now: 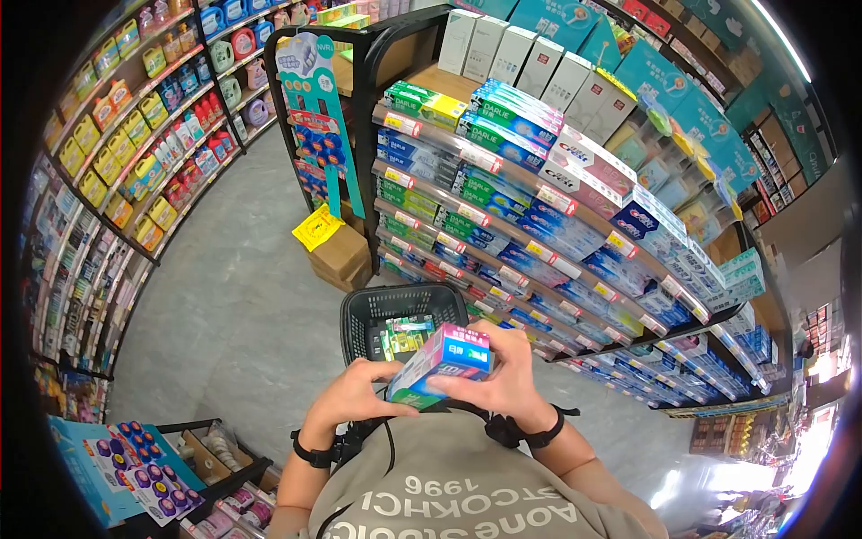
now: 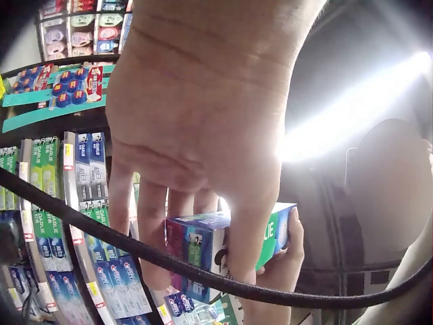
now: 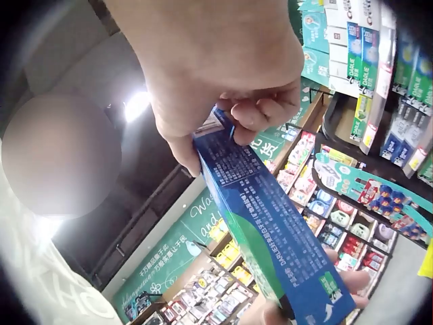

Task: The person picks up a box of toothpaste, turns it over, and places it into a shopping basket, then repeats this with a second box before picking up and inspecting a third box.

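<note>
A blue, green and pink toothpaste box is held tilted in front of the chest, between both hands. My left hand grips its lower left end, thumb on one side and fingers on the other, as the left wrist view also shows. At the opposite end, my right hand pinches the box, its thumb across the near face. In the right wrist view, fine white print covers the blue side of the toothpaste box. Just beyond the hands stands a black shopping basket with green and white packages in it.
Ahead, a stepped rack of toothpaste runs off to the right. A brown carton with a yellow bag sits at its left end. Shelves of bottles curve along the left; a display bin stands at lower left.
</note>
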### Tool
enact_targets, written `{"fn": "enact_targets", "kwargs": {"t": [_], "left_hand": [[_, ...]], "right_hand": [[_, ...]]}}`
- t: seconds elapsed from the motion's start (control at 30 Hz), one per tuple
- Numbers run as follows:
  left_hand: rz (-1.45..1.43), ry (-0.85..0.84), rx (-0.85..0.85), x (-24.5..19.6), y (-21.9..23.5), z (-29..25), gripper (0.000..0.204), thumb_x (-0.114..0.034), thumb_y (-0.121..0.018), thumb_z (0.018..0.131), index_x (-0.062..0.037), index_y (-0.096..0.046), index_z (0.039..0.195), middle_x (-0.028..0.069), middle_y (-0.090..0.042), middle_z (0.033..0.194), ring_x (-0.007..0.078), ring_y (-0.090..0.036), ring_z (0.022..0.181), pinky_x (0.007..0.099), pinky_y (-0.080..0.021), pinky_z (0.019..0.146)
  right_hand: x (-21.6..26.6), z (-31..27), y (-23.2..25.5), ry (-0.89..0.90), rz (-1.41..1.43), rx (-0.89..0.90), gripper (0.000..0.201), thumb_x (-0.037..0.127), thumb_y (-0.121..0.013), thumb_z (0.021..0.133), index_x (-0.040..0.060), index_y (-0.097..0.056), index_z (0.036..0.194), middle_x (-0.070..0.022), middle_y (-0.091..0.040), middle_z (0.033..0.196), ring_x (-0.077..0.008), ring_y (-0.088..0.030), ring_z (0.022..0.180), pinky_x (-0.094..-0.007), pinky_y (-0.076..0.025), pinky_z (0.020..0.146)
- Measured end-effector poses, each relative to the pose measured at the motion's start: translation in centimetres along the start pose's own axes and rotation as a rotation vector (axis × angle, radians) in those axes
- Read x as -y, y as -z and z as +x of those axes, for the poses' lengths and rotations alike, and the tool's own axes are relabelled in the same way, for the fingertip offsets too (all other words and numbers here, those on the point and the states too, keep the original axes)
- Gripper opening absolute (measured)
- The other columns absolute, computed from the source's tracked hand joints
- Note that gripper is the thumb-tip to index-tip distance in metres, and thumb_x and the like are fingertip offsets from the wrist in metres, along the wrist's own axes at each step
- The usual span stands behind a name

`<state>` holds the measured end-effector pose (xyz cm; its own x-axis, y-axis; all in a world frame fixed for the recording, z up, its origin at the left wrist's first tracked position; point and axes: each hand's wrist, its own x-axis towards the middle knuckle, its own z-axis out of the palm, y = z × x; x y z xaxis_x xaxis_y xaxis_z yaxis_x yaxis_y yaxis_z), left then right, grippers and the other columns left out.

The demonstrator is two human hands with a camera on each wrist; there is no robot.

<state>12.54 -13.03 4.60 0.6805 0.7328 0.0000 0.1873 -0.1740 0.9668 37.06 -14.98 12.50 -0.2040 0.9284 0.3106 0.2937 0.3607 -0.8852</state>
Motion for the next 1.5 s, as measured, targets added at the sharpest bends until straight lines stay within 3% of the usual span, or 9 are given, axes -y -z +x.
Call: {"fn": "enact_targets", "kwargs": {"t": [0.27,0.43,0.63,0.83,0.97,1.1,1.2,1.37,1.5], "left_hand": [[0.037,-0.055,-0.135,-0.3,-0.3,0.5,0.056,-0.022,-0.094,0.073,0.0001,-0.072,0.120,0.0112,-0.078,0.097,0.0154,-0.066,0.069,0.0275,-0.052,0.068],[-0.056,-0.047,-0.420,-0.7,-0.6,0.9,0.065,-0.012,-0.094,0.070,-0.0024,-0.070,0.129,0.0042,-0.076,0.107,0.0057,-0.064,0.078,0.0207,-0.047,0.061],[-0.218,-0.123,-0.568,-1.2,-0.5,2.0,0.079,-0.007,-0.090,0.073,-0.0011,-0.053,0.143,0.0073,-0.074,0.111,0.0061,-0.067,0.089,0.0157,-0.042,0.059],[-0.213,-0.255,-0.603,-2.3,-0.5,2.9,0.086,-0.007,-0.090,0.073,-0.0010,-0.047,0.146,0.0111,-0.072,0.108,0.0150,-0.069,0.094,0.0259,-0.053,0.079],[-0.185,-0.364,-0.583,-3.5,-0.8,3.5,0.090,-0.010,-0.095,0.069,-0.0005,-0.049,0.146,0.0106,-0.072,0.105,0.0167,-0.070,0.095,0.0293,-0.056,0.085],[-0.007,-0.403,-0.436,-6.4,-0.3,3.6,0.085,-0.017,-0.100,0.065,0.0023,-0.059,0.137,0.0161,-0.075,0.108,0.0227,-0.073,0.101,0.0340,-0.058,0.085],[0.005,-0.680,-0.361,-7.9,-0.1,4.8,0.089,-0.022,-0.101,0.062,0.0011,-0.061,0.137,0.0139,-0.075,0.111,0.0171,-0.069,0.073,0.0269,-0.054,0.066],[0.016,-0.903,-0.497,-9.9,2.0,2.4,0.039,-0.044,-0.084,0.083,-0.0079,-0.074,0.096,0.0063,-0.078,0.095,0.0158,-0.070,0.082,0.0438,-0.048,0.093],[-0.286,-1.254,-0.331,-13.8,2.7,0.2,0.039,-0.038,-0.066,0.098,-0.0171,-0.061,0.066,-0.0017,-0.064,0.065,0.0123,-0.058,0.060,0.0430,-0.046,0.084]], "right_hand": [[-3.6,-1.3,1.8,-0.325,0.431,-0.191,0.044,0.006,-0.091,0.075,-0.0034,-0.069,0.112,-0.0071,-0.074,0.103,-0.0093,-0.068,0.091,-0.0272,-0.056,0.083],[-7.2,-2.5,2.5,-0.313,0.722,-0.327,0.042,0.026,-0.081,0.086,-0.0026,-0.067,0.114,-0.0072,-0.072,0.095,-0.0124,-0.064,0.073,-0.0266,-0.047,0.057],[-7.7,-2.6,1.8,-0.301,0.928,-0.415,0.047,0.028,-0.079,0.088,-0.0026,-0.064,0.121,-0.0087,-0.072,0.100,-0.0139,-0.066,0.078,-0.0272,-0.047,0.058],[-12.1,-4.9,3.4,-0.363,0.953,-0.084,0.053,0.013,-0.087,0.079,-0.0007,-0.064,0.125,-0.0084,-0.072,0.108,-0.0140,-0.067,0.086,-0.0288,-0.052,0.067],[-12.4,-5.5,3.0,-0.476,0.680,0.052,0.060,-0.004,-0.092,0.067,0.0001,-0.067,0.120,-0.0034,-0.070,0.112,-0.0099,-0.063,0.104,-0.0283,-0.051,0.091],[-12.6,-6.1,2.8,-0.481,0.703,0.025,0.062,0.001,-0.095,0.063,0.0021,-0.066,0.117,-0.0041,-0.069,0.112,-0.0150,-0.067,0.104,-0.0320,-0.052,0.095],[-12.5,-5.6,2.6,-0.277,0.879,-0.021,0.057,-0.002,-0.092,0.064,-0.0004,-0.068,0.115,-0.0093,-0.070,0.115,-0.0187,-0.068,0.104,-0.0353,-0.054,0.095],[-12.6,-6.0,2.9,-0.251,0.963,-0.042,0.061,0.005,-0.093,0.061,-0.0010,-0.067,0.115,-0.0103,-0.070,0.114,-0.0191,-0.068,0.106,-0.0342,-0.053,0.095],[-15.6,-7.6,2.5,-0.125,0.906,-0.067,0.072,0.045,-0.088,0.079,-0.0008,-0.060,0.127,-0.0194,-0.065,0.120,-0.0299,-0.068,0.100,-0.0411,-0.056,0.085]]}}
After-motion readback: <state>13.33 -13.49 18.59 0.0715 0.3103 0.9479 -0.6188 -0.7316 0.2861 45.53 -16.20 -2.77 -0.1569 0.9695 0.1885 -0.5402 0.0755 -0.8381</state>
